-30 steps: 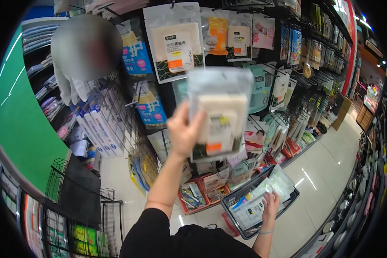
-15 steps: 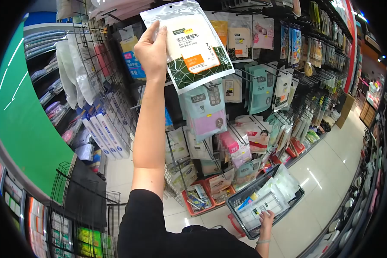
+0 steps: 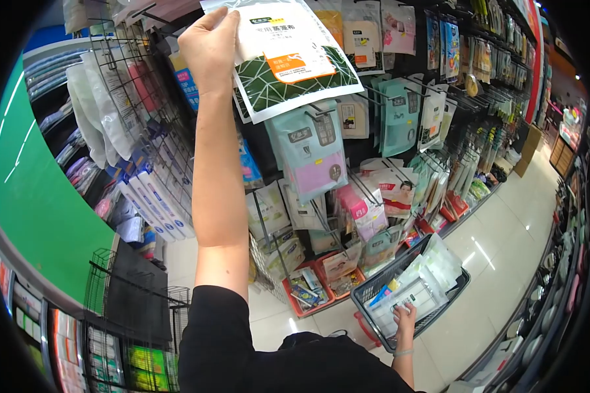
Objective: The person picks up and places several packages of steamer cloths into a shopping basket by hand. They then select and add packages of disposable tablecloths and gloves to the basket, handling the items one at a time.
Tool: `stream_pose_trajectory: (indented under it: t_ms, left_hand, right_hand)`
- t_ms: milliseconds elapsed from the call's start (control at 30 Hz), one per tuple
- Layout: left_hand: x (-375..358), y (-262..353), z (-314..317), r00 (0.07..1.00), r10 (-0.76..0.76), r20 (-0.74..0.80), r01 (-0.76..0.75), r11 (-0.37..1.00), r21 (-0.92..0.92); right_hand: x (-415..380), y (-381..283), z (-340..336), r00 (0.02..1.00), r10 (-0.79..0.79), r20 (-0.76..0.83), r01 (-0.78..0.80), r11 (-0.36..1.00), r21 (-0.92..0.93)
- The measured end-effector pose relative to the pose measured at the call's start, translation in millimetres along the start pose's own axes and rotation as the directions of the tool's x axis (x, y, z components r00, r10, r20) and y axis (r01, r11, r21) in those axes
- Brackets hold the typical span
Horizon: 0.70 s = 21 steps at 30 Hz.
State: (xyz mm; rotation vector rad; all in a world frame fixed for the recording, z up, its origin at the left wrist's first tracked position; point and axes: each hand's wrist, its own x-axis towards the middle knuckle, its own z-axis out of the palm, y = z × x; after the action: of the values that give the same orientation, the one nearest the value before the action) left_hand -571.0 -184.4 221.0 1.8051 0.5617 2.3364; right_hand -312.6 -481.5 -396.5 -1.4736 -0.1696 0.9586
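Note:
High up, my left hand (image 3: pixel 210 49) is closed on the left edge of a steamer cloth packet (image 3: pixel 285 82). The packet has a white top, an orange label and a dark green patterned lower part; its upper edge runs out of the frame. It is in front of hanging packets, including a teal and pink one (image 3: pixel 308 154) just below. Low on the right, my right hand (image 3: pixel 405 318) has its fingers apart at a clear-and-white packet (image 3: pixel 410 298) in the dark shopping basket (image 3: pixel 459 288). Whether the fingertips press on that packet is too small to tell.
Hooks with hanging packets (image 3: pixel 400 121) fill the rack ahead. Red bins (image 3: pixel 308 304) stand at its foot, beside the basket. A wire grid with boxes (image 3: pixel 154 203) is on the left, another shelf (image 3: pixel 544 288) on the right. Tiled floor (image 3: pixel 505 242) runs between.
My left hand and the steamer cloth packet have shifted up and left in view, and the packet tilts more. The basket and my right hand appear slightly higher.

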Motion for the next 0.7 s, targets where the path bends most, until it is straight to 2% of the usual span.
stream_pose_trajectory:
  t_ms: [133,167,267,333,400,433,467,500,533,567,600,633,667,700]
  left_hand:
    - [3,-22,-2,1.0,-0.011,0.016,0.011,0.999,0.03]
    - [5,-35,-1,0.999,-0.034,0.033,0.037,0.996,-0.087]
    - [16,-73,-2,0.999,-0.013,-0.04,0.014,0.999,0.032]
    - [11,-87,-2,0.983,0.181,-0.015,-0.177,0.974,0.143]
    - [16,-112,-2,0.995,0.093,-0.029,-0.093,0.996,0.009]
    - [9,-110,-1,1.0,-0.016,-0.009,0.015,0.996,-0.086]
    - [8,-120,-4,0.999,-0.031,0.032,0.037,0.983,-0.18]
    - [13,-129,-11,0.999,0.01,0.032,-0.009,0.999,-0.043]
    - [21,-147,-22,0.999,-0.048,0.021,0.048,0.999,-0.02]
    - [1,-127,-18,0.989,-0.109,-0.099,0.125,0.977,0.175]
    - [52,-199,-53,0.996,-0.072,0.051,0.059,0.975,0.212]
    - [15,-161,-46,0.994,-0.082,-0.07,0.108,0.766,0.634]
    - [-20,-134,-35,0.898,0.431,0.09,-0.437,0.847,0.302]
    - [-58,-98,-29,0.906,0.414,0.087,-0.414,0.824,0.388]
  right_hand:
    - [0,6,-2,0.999,0.045,-0.015,-0.045,0.999,-0.008]
    - [0,7,-2,1.0,0.027,-0.013,-0.028,1.0,-0.014]
    - [1,12,-5,1.0,0.015,-0.008,-0.015,0.999,-0.037]
    - [6,23,-10,1.0,0.014,-0.025,-0.015,0.999,-0.04]
    - [7,32,-14,0.998,0.025,-0.054,-0.028,0.998,-0.063]
    - [8,37,-16,0.998,0.019,-0.054,-0.023,0.997,-0.072]
    - [9,42,-19,0.998,0.018,-0.06,-0.022,0.996,-0.081]
    - [9,46,-22,0.998,-0.007,-0.062,0.0,0.994,-0.11]
    - [15,55,-24,0.995,-0.003,-0.104,-0.009,0.993,-0.115]
    - [19,61,-26,0.987,-0.008,-0.16,-0.014,0.99,-0.137]
    - [29,71,-32,0.978,-0.036,-0.206,-0.007,0.978,-0.207]
    - [37,79,-34,0.954,-0.078,-0.291,0.016,0.977,-0.21]
    - [35,64,-32,0.933,-0.072,-0.353,-0.004,0.978,-0.21]
    - [26,41,-26,0.894,-0.122,-0.431,0.005,0.965,-0.263]
